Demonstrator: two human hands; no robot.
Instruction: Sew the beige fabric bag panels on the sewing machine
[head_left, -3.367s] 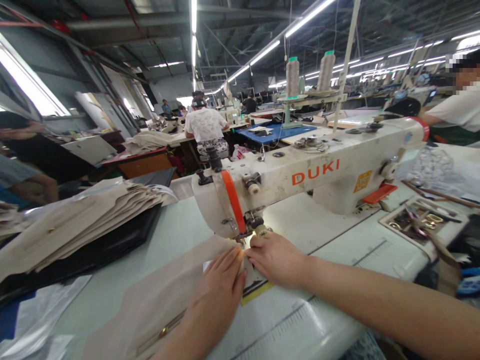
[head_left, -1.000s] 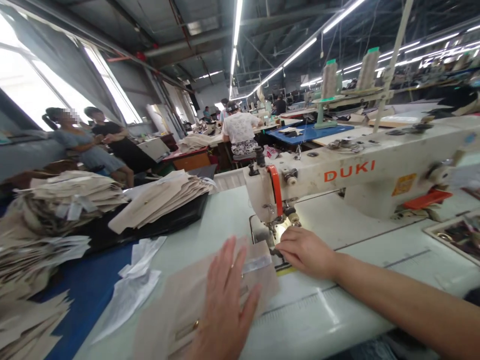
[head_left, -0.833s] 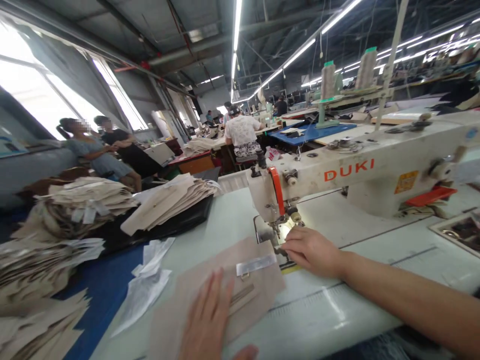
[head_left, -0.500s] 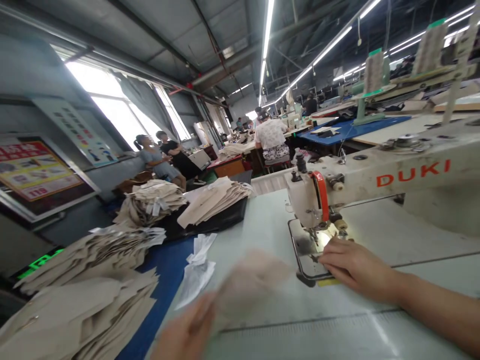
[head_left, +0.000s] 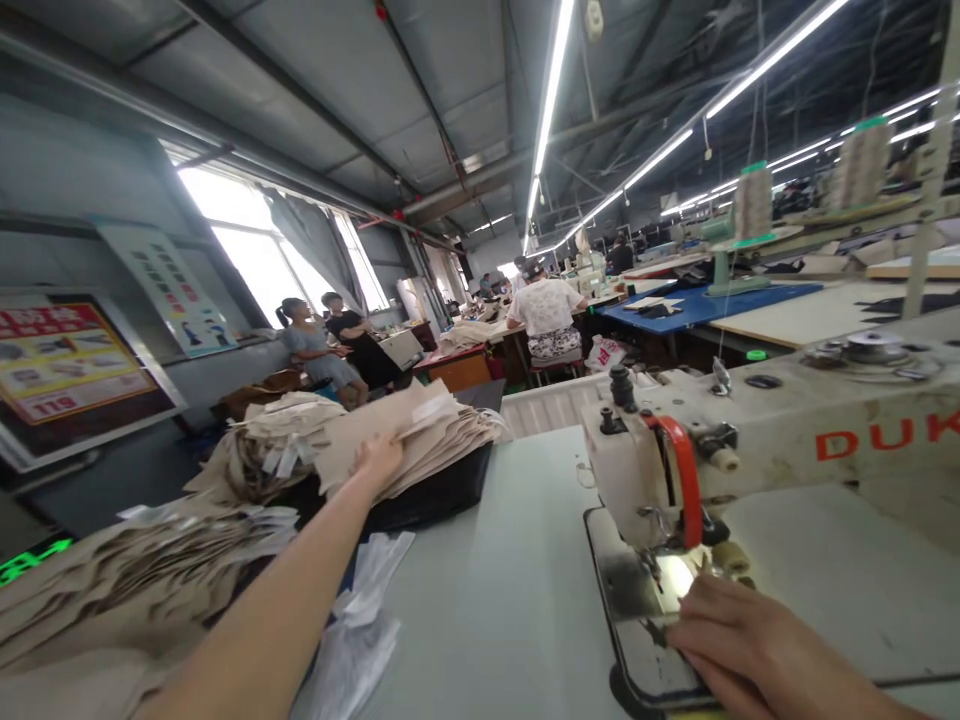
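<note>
My left hand (head_left: pixel 381 458) reaches out over a stack of beige fabric pieces (head_left: pixel 442 445), its fingers closed at the lower edge of the top fabric piece (head_left: pixel 409 410), which carries a white strip. My right hand (head_left: pixel 739 640) rests by the needle area of the sewing machine (head_left: pixel 630 470), with fingertips pressed together just in front of the lit presser foot. Whatever those fingertips hold, if anything, is hidden. The machine has a red guard (head_left: pixel 684 480) on its head.
Further beige fabric stacks (head_left: pixel 150 575) lie at the left, with white strips (head_left: pixel 356 620) on the table (head_left: pixel 480 600) nearby. Thread cones (head_left: pixel 752 205) stand at the right. A seated person (head_left: pixel 551 310) works ahead; two people (head_left: pixel 311 345) stand near the windows.
My left hand has carried a beige piece from the near table forward and left onto the stack. My right hand stays by the needle. The view has shifted.
</note>
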